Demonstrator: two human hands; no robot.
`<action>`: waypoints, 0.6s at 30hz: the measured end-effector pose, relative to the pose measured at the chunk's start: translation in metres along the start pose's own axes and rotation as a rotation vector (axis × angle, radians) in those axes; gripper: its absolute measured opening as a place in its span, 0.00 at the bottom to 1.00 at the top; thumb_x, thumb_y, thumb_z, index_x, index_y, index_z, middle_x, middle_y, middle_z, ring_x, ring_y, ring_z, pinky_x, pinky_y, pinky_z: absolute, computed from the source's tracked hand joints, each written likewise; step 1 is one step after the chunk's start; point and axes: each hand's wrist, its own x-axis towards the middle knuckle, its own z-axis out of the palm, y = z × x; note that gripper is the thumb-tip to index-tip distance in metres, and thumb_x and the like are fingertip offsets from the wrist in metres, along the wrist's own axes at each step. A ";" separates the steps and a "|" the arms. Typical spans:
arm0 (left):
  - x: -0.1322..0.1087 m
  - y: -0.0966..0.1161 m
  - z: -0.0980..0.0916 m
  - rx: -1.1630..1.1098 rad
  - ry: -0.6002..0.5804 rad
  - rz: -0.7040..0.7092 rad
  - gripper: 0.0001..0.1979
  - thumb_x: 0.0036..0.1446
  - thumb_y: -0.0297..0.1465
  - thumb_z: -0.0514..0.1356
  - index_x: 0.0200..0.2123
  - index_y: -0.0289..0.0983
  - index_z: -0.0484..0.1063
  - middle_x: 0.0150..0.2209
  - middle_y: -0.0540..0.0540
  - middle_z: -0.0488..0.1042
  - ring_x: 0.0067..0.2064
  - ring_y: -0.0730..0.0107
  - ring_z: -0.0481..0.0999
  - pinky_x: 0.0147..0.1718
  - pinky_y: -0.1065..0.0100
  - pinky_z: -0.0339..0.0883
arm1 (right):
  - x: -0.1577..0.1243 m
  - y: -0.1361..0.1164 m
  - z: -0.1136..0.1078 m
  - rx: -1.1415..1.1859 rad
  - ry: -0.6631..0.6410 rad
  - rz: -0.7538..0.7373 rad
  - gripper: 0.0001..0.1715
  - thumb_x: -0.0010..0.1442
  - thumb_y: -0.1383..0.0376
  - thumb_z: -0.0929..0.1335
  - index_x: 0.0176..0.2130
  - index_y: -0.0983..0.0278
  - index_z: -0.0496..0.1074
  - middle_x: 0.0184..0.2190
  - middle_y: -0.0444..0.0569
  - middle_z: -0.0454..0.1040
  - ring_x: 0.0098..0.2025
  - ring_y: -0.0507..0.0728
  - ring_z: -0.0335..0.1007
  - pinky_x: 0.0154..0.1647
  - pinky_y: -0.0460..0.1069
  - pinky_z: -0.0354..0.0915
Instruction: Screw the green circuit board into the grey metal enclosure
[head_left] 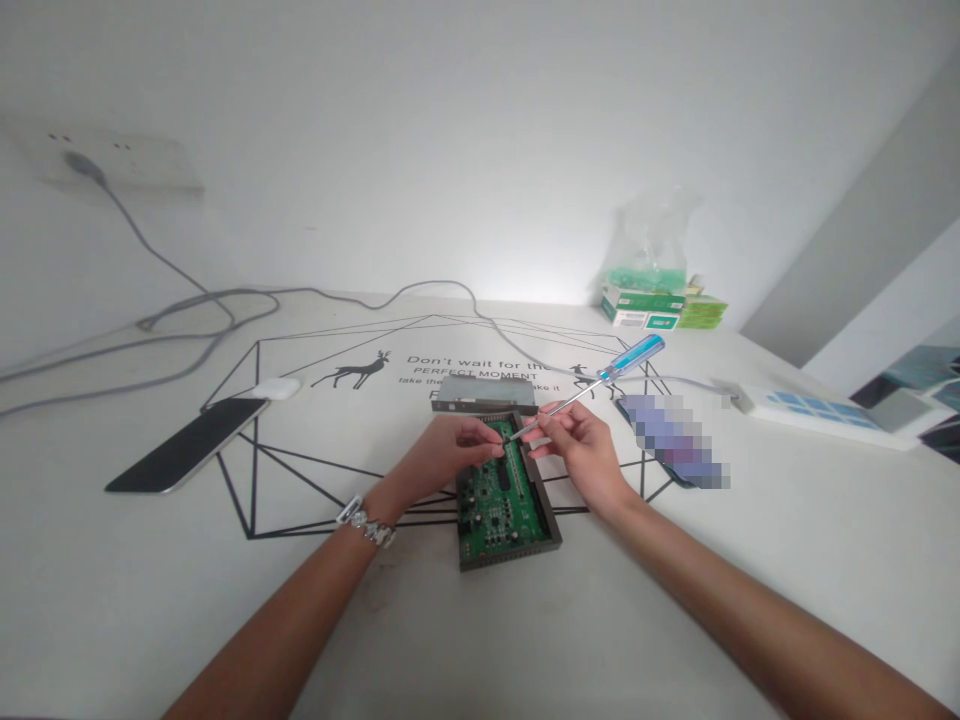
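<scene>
A green circuit board [491,515] sits in a dark open-topped casing [556,535] on the table. My right hand [585,455] pinches the metal shaft of a screwdriver [634,358]. Its blue clear handle slants up to the right, and its tip points down at the upper part of the board. From the left, my left hand [446,452] reaches over the board with thumb and fingers drawn together close to that tip. Whatever lies between these fingers is too small to make out. Behind the casing lies a flat grey metal cover [486,392].
A dark tablet-like slab [187,445] and a white charger-like block [277,388] lie left. To the right are a blurred-out phone-shaped object [675,440] and a white power strip [817,408]. Boxes [643,305] under a plastic bag stand at the back. A grey cable [390,300] crosses behind.
</scene>
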 end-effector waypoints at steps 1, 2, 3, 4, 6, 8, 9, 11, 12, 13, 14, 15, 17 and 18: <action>0.000 0.000 0.000 0.001 0.001 0.004 0.14 0.46 0.38 0.70 0.33 0.34 0.82 0.26 0.47 0.79 0.29 0.72 0.74 0.28 0.72 0.64 | 0.000 0.000 0.000 -0.001 0.001 -0.002 0.23 0.51 0.50 0.78 0.36 0.63 0.71 0.32 0.48 0.81 0.32 0.56 0.80 0.29 0.48 0.77; 0.000 0.000 0.000 0.003 0.002 0.007 0.14 0.46 0.38 0.70 0.33 0.34 0.82 0.26 0.47 0.79 0.29 0.72 0.74 0.28 0.72 0.64 | 0.000 0.000 -0.001 -0.004 0.001 -0.004 0.23 0.52 0.50 0.78 0.36 0.63 0.71 0.33 0.48 0.81 0.32 0.56 0.81 0.29 0.48 0.77; 0.000 0.001 0.000 0.007 0.002 0.011 0.14 0.46 0.38 0.70 0.33 0.34 0.82 0.26 0.47 0.79 0.29 0.72 0.74 0.28 0.72 0.64 | 0.000 0.000 -0.001 -0.007 0.001 -0.006 0.23 0.52 0.50 0.77 0.36 0.63 0.71 0.33 0.48 0.81 0.33 0.56 0.81 0.28 0.48 0.77; -0.001 0.001 0.000 0.011 0.001 0.013 0.14 0.47 0.38 0.70 0.33 0.34 0.82 0.26 0.47 0.79 0.29 0.72 0.74 0.28 0.72 0.64 | 0.000 0.000 -0.001 -0.009 0.002 -0.008 0.23 0.52 0.50 0.77 0.36 0.63 0.71 0.32 0.48 0.81 0.33 0.56 0.81 0.28 0.48 0.77; -0.001 0.002 0.000 0.022 0.004 0.017 0.13 0.47 0.38 0.70 0.33 0.34 0.81 0.26 0.48 0.78 0.28 0.72 0.73 0.28 0.72 0.64 | 0.000 0.000 -0.001 -0.009 0.006 -0.007 0.22 0.52 0.51 0.77 0.36 0.63 0.71 0.32 0.48 0.81 0.33 0.57 0.81 0.28 0.48 0.77; 0.000 0.003 0.000 0.034 0.010 0.025 0.13 0.48 0.38 0.70 0.32 0.34 0.81 0.25 0.48 0.77 0.28 0.73 0.73 0.28 0.72 0.64 | 0.000 0.000 -0.001 -0.007 0.011 -0.005 0.22 0.52 0.51 0.77 0.36 0.63 0.71 0.32 0.48 0.81 0.33 0.56 0.81 0.27 0.47 0.77; 0.000 0.003 0.000 0.040 0.011 0.032 0.13 0.48 0.38 0.69 0.32 0.34 0.81 0.24 0.49 0.77 0.27 0.73 0.73 0.27 0.72 0.64 | 0.000 -0.001 0.000 -0.008 0.012 -0.005 0.23 0.51 0.51 0.77 0.36 0.63 0.71 0.32 0.48 0.81 0.33 0.56 0.81 0.27 0.47 0.77; 0.000 0.003 0.000 0.049 0.011 0.044 0.13 0.48 0.38 0.69 0.32 0.34 0.81 0.24 0.49 0.77 0.27 0.73 0.73 0.27 0.73 0.64 | -0.001 -0.001 0.000 -0.010 0.011 -0.005 0.23 0.51 0.51 0.78 0.36 0.63 0.71 0.32 0.48 0.81 0.33 0.56 0.81 0.27 0.47 0.77; 0.000 0.003 0.000 0.052 0.009 0.048 0.13 0.48 0.38 0.69 0.32 0.34 0.81 0.25 0.49 0.77 0.27 0.73 0.73 0.27 0.73 0.65 | 0.000 -0.001 0.000 -0.009 0.011 -0.005 0.23 0.51 0.51 0.78 0.36 0.63 0.71 0.32 0.48 0.81 0.33 0.56 0.81 0.27 0.47 0.77; 0.000 0.003 0.000 0.055 0.009 0.050 0.13 0.49 0.38 0.69 0.32 0.34 0.81 0.25 0.49 0.77 0.27 0.73 0.73 0.27 0.73 0.65 | 0.000 -0.001 0.000 -0.008 0.010 -0.004 0.23 0.51 0.51 0.78 0.36 0.63 0.71 0.32 0.48 0.81 0.33 0.56 0.81 0.27 0.47 0.77; 0.000 0.003 0.000 0.056 0.012 0.051 0.12 0.49 0.38 0.69 0.32 0.34 0.80 0.25 0.49 0.77 0.27 0.73 0.73 0.27 0.73 0.65 | 0.000 -0.001 0.000 -0.006 0.010 -0.004 0.23 0.51 0.51 0.78 0.36 0.63 0.71 0.33 0.48 0.81 0.33 0.56 0.81 0.27 0.47 0.77; -0.001 0.003 0.000 0.058 0.014 0.050 0.12 0.49 0.38 0.69 0.32 0.34 0.80 0.25 0.49 0.78 0.27 0.73 0.73 0.26 0.73 0.65 | 0.000 -0.001 0.000 -0.004 0.009 -0.002 0.23 0.50 0.51 0.78 0.36 0.63 0.71 0.33 0.49 0.81 0.33 0.56 0.81 0.27 0.47 0.77; -0.001 0.003 0.000 0.060 0.017 0.050 0.12 0.49 0.38 0.68 0.32 0.35 0.80 0.26 0.49 0.78 0.27 0.73 0.73 0.26 0.73 0.65 | 0.000 -0.001 0.000 -0.005 0.005 0.000 0.23 0.50 0.51 0.78 0.36 0.63 0.71 0.33 0.49 0.82 0.34 0.57 0.81 0.26 0.47 0.77; -0.001 0.004 0.000 0.060 0.019 0.051 0.12 0.49 0.38 0.68 0.32 0.35 0.80 0.26 0.49 0.78 0.27 0.73 0.74 0.27 0.73 0.66 | 0.000 0.000 0.000 -0.007 0.002 0.002 0.23 0.51 0.51 0.78 0.36 0.63 0.71 0.33 0.49 0.82 0.34 0.57 0.81 0.26 0.47 0.77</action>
